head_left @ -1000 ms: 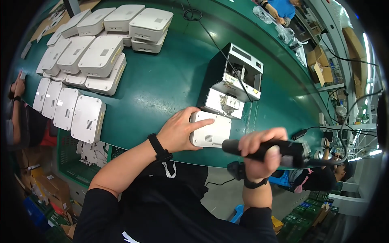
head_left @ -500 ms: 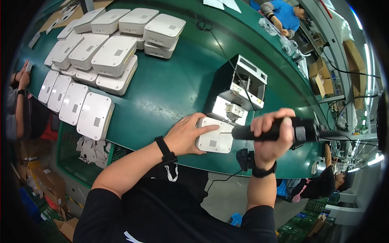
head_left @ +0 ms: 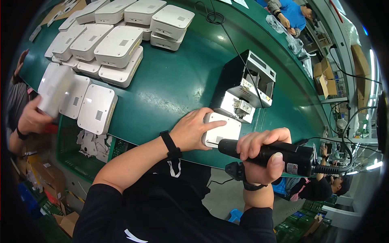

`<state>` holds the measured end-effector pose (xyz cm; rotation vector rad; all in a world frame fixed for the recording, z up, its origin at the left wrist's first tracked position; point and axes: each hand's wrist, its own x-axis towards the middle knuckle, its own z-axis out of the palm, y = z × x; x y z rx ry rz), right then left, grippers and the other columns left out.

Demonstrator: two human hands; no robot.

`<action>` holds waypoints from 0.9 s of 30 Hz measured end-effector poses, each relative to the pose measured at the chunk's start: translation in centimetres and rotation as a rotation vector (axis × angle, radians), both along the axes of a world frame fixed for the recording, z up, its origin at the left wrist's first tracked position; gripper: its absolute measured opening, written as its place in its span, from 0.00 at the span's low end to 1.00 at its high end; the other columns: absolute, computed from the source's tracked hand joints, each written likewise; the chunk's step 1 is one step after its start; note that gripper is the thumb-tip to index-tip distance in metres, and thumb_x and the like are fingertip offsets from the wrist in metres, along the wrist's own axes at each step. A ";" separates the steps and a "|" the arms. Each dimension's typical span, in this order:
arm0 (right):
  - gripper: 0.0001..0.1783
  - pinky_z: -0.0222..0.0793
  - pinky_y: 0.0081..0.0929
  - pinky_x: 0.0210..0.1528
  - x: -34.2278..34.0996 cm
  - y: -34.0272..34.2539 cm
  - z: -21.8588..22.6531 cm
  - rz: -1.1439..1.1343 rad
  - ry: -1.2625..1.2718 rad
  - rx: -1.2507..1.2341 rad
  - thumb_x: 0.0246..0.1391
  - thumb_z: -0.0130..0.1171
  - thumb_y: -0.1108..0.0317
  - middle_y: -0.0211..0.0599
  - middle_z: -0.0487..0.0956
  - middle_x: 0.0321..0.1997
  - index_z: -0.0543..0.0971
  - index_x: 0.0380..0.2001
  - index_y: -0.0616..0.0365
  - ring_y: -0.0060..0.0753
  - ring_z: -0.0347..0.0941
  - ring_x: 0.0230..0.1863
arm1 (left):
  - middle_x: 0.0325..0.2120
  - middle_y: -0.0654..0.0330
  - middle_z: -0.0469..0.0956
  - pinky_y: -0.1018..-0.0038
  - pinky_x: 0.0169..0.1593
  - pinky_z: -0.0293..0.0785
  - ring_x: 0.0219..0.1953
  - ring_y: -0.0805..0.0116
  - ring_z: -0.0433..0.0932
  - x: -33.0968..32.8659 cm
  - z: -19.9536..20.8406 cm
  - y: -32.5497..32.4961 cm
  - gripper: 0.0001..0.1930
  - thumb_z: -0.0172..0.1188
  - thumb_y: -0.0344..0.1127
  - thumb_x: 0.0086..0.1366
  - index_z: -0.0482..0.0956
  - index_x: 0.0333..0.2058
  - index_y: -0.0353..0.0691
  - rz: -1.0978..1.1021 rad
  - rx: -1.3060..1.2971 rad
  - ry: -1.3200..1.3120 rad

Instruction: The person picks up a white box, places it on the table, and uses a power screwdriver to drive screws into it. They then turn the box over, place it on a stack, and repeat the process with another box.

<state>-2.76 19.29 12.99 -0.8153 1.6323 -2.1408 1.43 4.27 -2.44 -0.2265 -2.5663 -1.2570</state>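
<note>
A white box-shaped device (head_left: 229, 131) with rounded corners and a small vent grille lies on the green table in front of me. My left hand (head_left: 190, 131) grips its left side, with the index finger stretched across the top. In my right hand (head_left: 259, 172) is a corded black electric screwdriver (head_left: 291, 157), held nearly level and pointing left. Its thin bit reaches over the near-left corner of the device; whether it sits in a screw there I cannot tell. Just beyond the device stands a black-and-silver screw feeder (head_left: 247, 91).
Stacked white devices (head_left: 119, 46) fill the far left, with more along the front edge. A co-worker's hand (head_left: 34, 117) holds one there, blurred. Below the edge, a green crate (head_left: 73, 152) contains flat grey pieces. A cable (head_left: 237, 48) hangs across the feeder.
The screwdriver has moved from the device's far side to its near-left corner. At the left, a co-worker has lifted a white device from the front row. My left hand keeps its grip.
</note>
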 end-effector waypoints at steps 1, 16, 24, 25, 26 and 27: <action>0.26 0.70 0.34 0.31 -0.1 0.0 -0.1 -0.004 0.001 0.002 0.53 0.62 0.49 0.36 0.70 0.21 0.62 0.38 0.56 0.30 0.67 0.22 | 0.53 0.53 0.65 0.60 0.57 0.71 0.54 0.51 0.70 0.0 0.0 0.0 0.41 0.77 0.42 0.37 0.73 0.56 0.62 -0.002 0.000 0.005; 0.21 0.67 0.32 0.25 0.9 -0.6 -1.7 -0.008 0.094 0.012 0.53 0.58 0.52 0.34 0.69 0.19 0.62 0.35 0.53 0.29 0.65 0.16 | 0.51 0.51 0.67 0.60 0.55 0.72 0.53 0.51 0.72 0.0 -0.2 0.1 0.39 0.76 0.44 0.38 0.75 0.55 0.61 0.025 -0.008 0.039; 0.20 0.67 0.31 0.25 1.5 -0.9 -2.6 -0.010 0.161 -0.009 0.54 0.58 0.52 0.33 0.68 0.19 0.63 0.36 0.54 0.29 0.64 0.15 | 0.52 0.49 0.67 0.61 0.56 0.72 0.53 0.50 0.72 0.4 0.4 0.1 0.39 0.76 0.44 0.38 0.75 0.55 0.59 0.023 -0.035 0.050; 0.20 0.66 0.30 0.24 1.6 -1.2 -2.4 -0.030 0.164 0.021 0.55 0.57 0.52 0.33 0.68 0.19 0.63 0.36 0.54 0.29 0.64 0.15 | 0.52 0.49 0.68 0.61 0.56 0.72 0.52 0.50 0.73 0.6 0.8 0.2 0.39 0.76 0.46 0.38 0.75 0.55 0.60 0.021 -0.040 0.042; 0.19 0.66 0.30 0.24 1.4 -1.5 -2.3 -0.054 0.169 0.046 0.56 0.55 0.52 0.33 0.68 0.19 0.63 0.36 0.54 0.29 0.63 0.15 | 0.52 0.48 0.68 0.61 0.55 0.73 0.52 0.49 0.73 0.6 1.1 0.1 0.39 0.76 0.48 0.39 0.75 0.55 0.60 0.017 -0.049 0.036; 0.19 0.66 0.30 0.24 0.9 -1.4 -1.8 -0.061 0.181 0.020 0.56 0.55 0.52 0.33 0.68 0.19 0.63 0.36 0.54 0.29 0.63 0.15 | 0.52 0.48 0.68 0.61 0.55 0.73 0.52 0.49 0.73 1.0 1.6 -0.2 0.39 0.76 0.48 0.39 0.75 0.55 0.60 0.013 -0.075 0.049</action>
